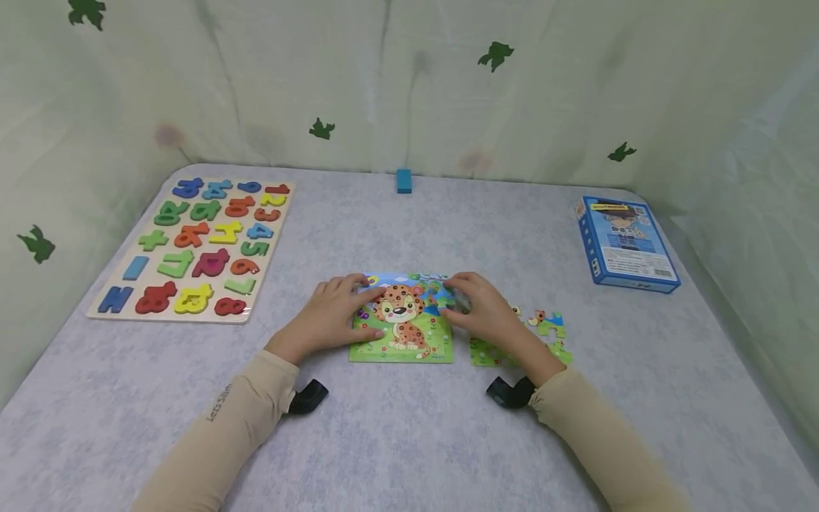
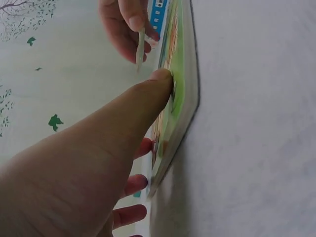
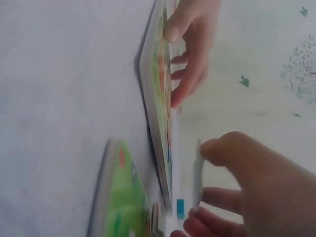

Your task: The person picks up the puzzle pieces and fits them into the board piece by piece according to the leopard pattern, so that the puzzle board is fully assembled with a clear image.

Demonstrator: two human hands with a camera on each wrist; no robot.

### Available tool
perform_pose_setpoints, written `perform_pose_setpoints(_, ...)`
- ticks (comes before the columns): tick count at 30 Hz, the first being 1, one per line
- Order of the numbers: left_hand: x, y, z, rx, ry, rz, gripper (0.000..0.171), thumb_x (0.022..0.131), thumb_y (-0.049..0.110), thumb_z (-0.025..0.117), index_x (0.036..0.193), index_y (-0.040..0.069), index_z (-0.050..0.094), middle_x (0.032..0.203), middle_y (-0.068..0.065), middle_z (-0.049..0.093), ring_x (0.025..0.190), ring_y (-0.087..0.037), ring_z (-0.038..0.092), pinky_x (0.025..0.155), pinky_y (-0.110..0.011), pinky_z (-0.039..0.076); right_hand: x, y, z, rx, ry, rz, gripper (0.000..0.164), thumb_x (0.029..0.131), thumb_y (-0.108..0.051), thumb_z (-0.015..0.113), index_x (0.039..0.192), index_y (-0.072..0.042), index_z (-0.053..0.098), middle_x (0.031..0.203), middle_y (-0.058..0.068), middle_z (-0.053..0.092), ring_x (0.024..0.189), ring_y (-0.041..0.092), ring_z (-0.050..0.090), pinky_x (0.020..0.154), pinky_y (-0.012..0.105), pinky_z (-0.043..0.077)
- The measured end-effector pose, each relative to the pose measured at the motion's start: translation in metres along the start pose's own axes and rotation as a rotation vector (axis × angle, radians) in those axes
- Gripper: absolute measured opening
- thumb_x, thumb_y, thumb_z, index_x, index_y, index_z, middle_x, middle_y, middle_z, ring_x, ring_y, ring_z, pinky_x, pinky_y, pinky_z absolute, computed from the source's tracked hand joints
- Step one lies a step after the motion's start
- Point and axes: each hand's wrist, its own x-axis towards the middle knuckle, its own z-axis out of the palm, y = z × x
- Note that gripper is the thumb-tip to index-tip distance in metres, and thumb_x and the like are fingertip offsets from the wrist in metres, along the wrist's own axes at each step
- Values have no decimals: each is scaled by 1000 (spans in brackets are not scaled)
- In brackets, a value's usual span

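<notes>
A leopard-cub picture puzzle (image 1: 409, 348) lies flat on the table in front of the person. My left hand (image 1: 326, 316) rests over its left side, the thumb touching the picture and the other fingers spread toward its upper left edge. At the puzzle's right edge, my right hand (image 1: 489, 309) pinches a thin puzzle piece (image 3: 198, 177) between thumb and fingers. Both wrist views show that piece edge-on, raised above the puzzle surface. A second green puzzle (image 1: 486, 355), with gaps in its picture, lies partly hidden below the right hand and forearm.
A wooden board (image 1: 128, 263) of colourful numbers and letters lies at the left. A blue box (image 1: 633, 245) is at the back right. Near the back edge sits a small blue block (image 1: 404, 181). Behind the table hangs a pale curtain (image 1: 409, 85) with green leaf shapes.
</notes>
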Motion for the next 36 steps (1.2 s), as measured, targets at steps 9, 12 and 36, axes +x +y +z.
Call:
perform_pose_setpoints(9, 7, 17, 0, -65, -27, 43, 79, 81, 57, 53, 134, 0, 39, 135, -18, 35, 125, -31, 31, 102, -41, 24, 15, -4, 13, -189, -63, -22, 49, 82, -31, 65, 123, -7, 56, 118, 14, 50, 106, 26, 48, 85, 40, 43)
perform_pose_setpoints(12, 10, 21, 2, -83, -43, 45, 77, 83, 55, 52, 134, 0, 37, 135, -17, 37, 122, -30, 35, 100, -39, 29, 18, -6, 15, -236, -84, -41, 47, 83, -31, 64, 124, -10, 56, 118, 15, 49, 104, 25, 47, 84, 39, 43)
perform_pose_setpoints(36, 17, 39, 6, 21, -8, 103, 62, 87, 56, 43, 139, 22, 37, 137, -4, 37, 123, -29, 33, 98, -55, 21, 13, 1, -6, 211, -223, 86, 62, 87, -39, 57, 139, -16, 33, 137, 8, 27, 122, 29, 31, 95, 50, 30)
